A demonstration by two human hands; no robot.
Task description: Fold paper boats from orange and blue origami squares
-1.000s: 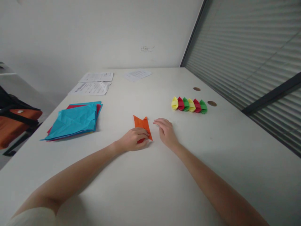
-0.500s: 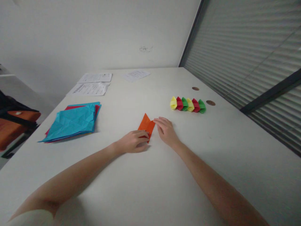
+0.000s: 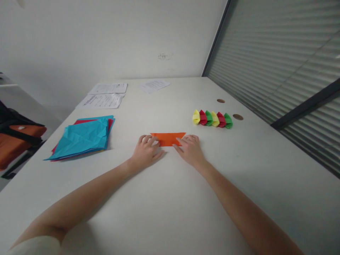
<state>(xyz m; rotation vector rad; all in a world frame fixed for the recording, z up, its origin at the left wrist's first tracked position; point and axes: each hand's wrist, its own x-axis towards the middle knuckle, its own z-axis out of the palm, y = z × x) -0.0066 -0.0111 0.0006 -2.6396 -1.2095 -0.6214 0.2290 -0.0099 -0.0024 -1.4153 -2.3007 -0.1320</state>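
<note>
Orange paper point(image 3: 167, 139) lies with its long axis left to right, far corners pointing outward; our left hand point(image 3: 145, 151) and right hand point(image 3: 190, 150) touch it, fingers slightly spread.

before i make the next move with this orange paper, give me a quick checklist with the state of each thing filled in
1. Orange paper down on the table: ok, it lies in front of the person.
2. Left hand's grip at the paper's left end: ok.
3. Right hand's grip at the right end: ok.
4. Both ends fully visible: not ok, the hands cover part of each.
5. Layers lined up underneath: cannot tell, the underside is hidden.
6. Row of folded pieces and stack of coloured sheets apart from the hands: ok.
</note>
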